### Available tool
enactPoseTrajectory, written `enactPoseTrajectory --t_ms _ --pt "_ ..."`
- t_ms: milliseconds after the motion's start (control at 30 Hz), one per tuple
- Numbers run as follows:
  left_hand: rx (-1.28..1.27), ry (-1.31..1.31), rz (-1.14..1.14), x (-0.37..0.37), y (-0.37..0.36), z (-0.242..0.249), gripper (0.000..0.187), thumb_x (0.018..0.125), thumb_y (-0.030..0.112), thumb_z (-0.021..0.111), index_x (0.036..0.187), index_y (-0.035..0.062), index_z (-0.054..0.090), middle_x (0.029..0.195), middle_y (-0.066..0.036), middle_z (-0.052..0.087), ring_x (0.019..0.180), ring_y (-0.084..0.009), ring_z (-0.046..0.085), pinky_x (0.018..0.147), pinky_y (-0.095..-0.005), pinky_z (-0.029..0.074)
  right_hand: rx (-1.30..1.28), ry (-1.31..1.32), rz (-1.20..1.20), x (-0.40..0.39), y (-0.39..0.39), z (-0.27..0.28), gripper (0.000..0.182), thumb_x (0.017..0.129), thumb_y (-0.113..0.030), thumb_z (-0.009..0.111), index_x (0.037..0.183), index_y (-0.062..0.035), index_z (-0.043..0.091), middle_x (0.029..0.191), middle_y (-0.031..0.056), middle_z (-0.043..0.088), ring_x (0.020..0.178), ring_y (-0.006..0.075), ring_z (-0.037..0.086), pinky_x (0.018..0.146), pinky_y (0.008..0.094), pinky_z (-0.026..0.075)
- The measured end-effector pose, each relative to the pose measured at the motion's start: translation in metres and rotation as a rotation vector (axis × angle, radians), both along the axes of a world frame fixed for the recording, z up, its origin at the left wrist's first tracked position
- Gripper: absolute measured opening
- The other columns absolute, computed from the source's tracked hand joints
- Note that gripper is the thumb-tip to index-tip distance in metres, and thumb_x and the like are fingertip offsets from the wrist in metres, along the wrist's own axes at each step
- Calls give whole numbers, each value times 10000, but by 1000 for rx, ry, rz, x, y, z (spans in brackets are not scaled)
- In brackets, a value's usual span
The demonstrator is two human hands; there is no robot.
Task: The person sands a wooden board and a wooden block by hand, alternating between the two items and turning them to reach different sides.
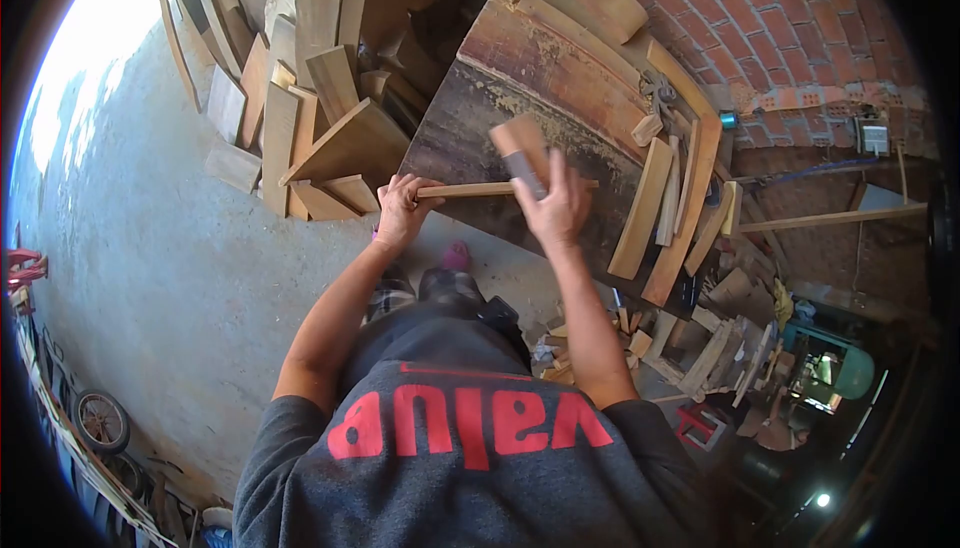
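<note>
A thin wooden strip (470,191) lies crosswise along the near side of the dark, worn workbench (450,118). My left hand (401,210) is closed around the strip's left end, at the bench's corner. Gripped in my right hand (556,212) is a sanding block (520,136), light wood with a darker grey-brown face. It tilts up over the strip, and both the block and the fingers are slightly blurred. Part of the strip is hidden behind my right hand.
Curved wooden pieces (641,210) lie along the bench's right side, near a metal clamp (658,91). Cut boards (345,143) are heaped left of the bench. A brick wall (740,8) stands behind; wood scraps (700,353) and a green machine (850,373) are at right.
</note>
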State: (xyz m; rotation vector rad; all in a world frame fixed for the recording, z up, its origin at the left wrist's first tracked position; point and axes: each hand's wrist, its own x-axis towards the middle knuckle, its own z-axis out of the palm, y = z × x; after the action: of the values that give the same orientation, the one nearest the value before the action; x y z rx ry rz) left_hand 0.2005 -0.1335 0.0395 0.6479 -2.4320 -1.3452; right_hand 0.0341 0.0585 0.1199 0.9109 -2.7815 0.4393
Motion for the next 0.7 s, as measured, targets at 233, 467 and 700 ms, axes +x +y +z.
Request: enactPoseTrajectory --t_ms 233,467,700 --pt "-51 42 -25 0 3 -5 204 805 231 755 1000 175 734 936 -7 664 978 -242 553 872 -396 346 -43 -30 -338 -9 4 -7 688 758 -467 772 1304 -124 531 984 158 625 920 368 611 733 526 464" --pt "-117 94 -5 -2 1 -17 204 807 246 758 991 159 733 937 -19 654 958 -258 549 848 -403 364 -97 4 112 65 -36 10 639 733 -439 788 1260 -179 536 893 115 597 856 328 599 683 512 430" --pt "-104 46 -15 0 3 -10 216 819 280 753 999 163 733 951 -16 654 966 -257 547 865 -395 358 -19 77 -439 -48 55 -9 692 753 -458 779 1291 -103 529 1077 183 625 954 398 634 767 555 485"
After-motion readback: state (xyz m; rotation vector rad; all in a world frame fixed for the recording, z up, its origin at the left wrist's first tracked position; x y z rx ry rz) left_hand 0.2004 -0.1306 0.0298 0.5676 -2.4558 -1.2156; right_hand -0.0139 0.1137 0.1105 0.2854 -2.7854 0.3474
